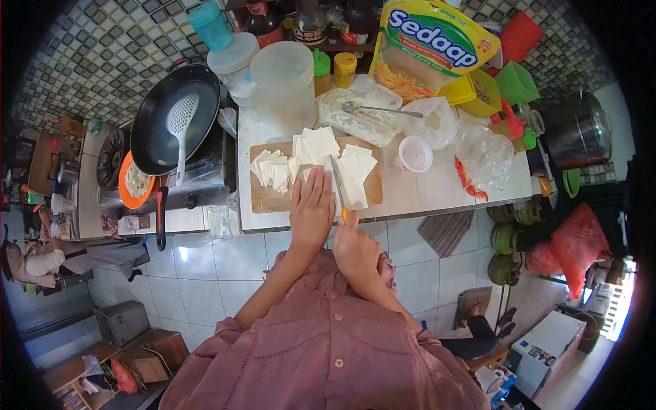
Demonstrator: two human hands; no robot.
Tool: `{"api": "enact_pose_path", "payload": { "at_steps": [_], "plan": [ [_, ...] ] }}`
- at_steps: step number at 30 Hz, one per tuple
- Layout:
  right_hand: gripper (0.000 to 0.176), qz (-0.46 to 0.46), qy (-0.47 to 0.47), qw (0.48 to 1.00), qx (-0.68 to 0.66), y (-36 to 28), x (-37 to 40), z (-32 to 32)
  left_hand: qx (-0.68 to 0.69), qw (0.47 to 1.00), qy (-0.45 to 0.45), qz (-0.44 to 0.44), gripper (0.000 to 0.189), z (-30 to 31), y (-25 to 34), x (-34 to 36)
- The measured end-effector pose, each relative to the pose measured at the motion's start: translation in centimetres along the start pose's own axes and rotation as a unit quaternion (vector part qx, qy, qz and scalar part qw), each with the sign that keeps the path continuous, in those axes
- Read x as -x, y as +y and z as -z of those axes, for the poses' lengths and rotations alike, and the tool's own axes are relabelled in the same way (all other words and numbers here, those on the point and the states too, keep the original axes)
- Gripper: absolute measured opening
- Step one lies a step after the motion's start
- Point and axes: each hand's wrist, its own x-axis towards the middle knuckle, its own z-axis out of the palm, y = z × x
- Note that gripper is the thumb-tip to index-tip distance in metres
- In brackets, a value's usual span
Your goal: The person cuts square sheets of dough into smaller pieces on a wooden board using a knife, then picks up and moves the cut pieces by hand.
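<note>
My right hand (357,247) is closed round the orange handle of a knife (339,186), whose blade lies against pale square wrappers on a wooden cutting board (261,198). Flat on the wrappers just left of the blade, my left hand (313,208) has its fingers stretched out, side by side. A stack of square sheets (318,144) sits above my left fingertips. More sheets (358,164) lie right of the blade, and smaller cut pieces (272,170) are spread at the board's left side.
Left of the counter, a black pan (171,130) with a slotted spatula (182,123) rests on the stove beside an orange plate (130,186). Behind the board stand plastic tubs (282,82), a smeared container (355,119) and a Sedaap pouch (430,48). A white cup (414,154) is to the right. Another person (51,263) is far left.
</note>
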Motion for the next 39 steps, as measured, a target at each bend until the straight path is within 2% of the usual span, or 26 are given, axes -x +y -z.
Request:
{"api": "enact_pose_path", "payload": {
  "at_steps": [2, 4, 9, 14, 20, 24, 26, 30, 33, 35, 36, 37, 38, 39],
  "plan": [
    [0.023, -0.031, -0.062, 0.997, -0.043, -0.1, -0.1, 0.5, -0.003, 1.000, 0.000, 0.000, 0.045, -0.1, 0.1, -0.1],
    [0.024, -0.032, -0.064, 0.997, -0.040, 0.0, 0.2, 0.7, 0.003, 1.000, 0.000, 0.005, 0.045, 0.0, 0.2, 0.0],
    [0.024, -0.034, -0.066, 0.997, -0.031, -0.1, 0.1, 0.9, -0.004, 1.000, -0.001, 0.003, 0.045, 0.0, 0.0, 0.0],
    [0.023, -0.011, -0.024, 1.000, -0.008, 0.1, -0.6, -0.2, 0.006, 1.000, -0.001, 0.002, 0.045, 0.3, 0.2, 0.0],
    [0.023, -0.030, -0.044, 0.999, -0.012, -0.1, 0.3, 1.0, 0.018, 1.000, -0.008, 0.007, 0.045, -0.1, 0.1, 0.1],
    [0.022, -0.023, -0.022, 0.999, -0.019, -0.1, -0.7, 0.1, 0.012, 1.000, -0.011, 0.002, 0.046, 0.0, 0.1, 0.2],
    [0.025, -0.040, -0.067, 0.996, -0.048, -0.1, -0.8, 0.5, 0.008, 1.000, -0.008, -0.002, 0.045, 0.0, 0.0, 0.1],
    [0.022, -0.021, -0.030, 0.999, -0.004, 0.8, 1.8, 1.2, 0.009, 1.000, 0.002, -0.003, 0.044, 0.1, 0.2, 0.0],
    [0.024, -0.027, -0.068, 0.997, -0.034, 2.1, 3.8, 1.0, 0.035, 0.999, -0.001, 0.000, 0.043, 0.4, 0.0, 0.0],
    [0.023, -0.060, -0.039, 0.981, -0.182, 2.7, 4.3, 1.0, 0.059, 0.998, -0.006, 0.001, 0.043, 0.8, -0.4, 0.1],
    [0.023, -0.061, -0.037, 0.981, -0.181, 2.8, 3.9, 1.2, 0.114, 0.993, -0.014, -0.017, 0.044, 1.3, -0.7, 0.1],
    [0.024, -0.073, 0.027, 0.958, -0.277, 2.8, 3.3, 1.5, 0.169, 0.985, -0.024, -0.036, 0.045, 1.9, -0.9, 0.3],
    [0.026, -0.084, 0.091, 0.921, -0.369, 2.8, 2.6, 1.7, 0.169, 0.985, -0.024, -0.038, 0.045, 2.4, -1.0, 0.4],
    [0.026, -0.084, 0.092, 0.921, -0.370, 2.8, 1.7, 1.7, 0.172, 0.983, -0.033, -0.064, 0.047, 3.0, -1.1, 0.6]
  ]
}}
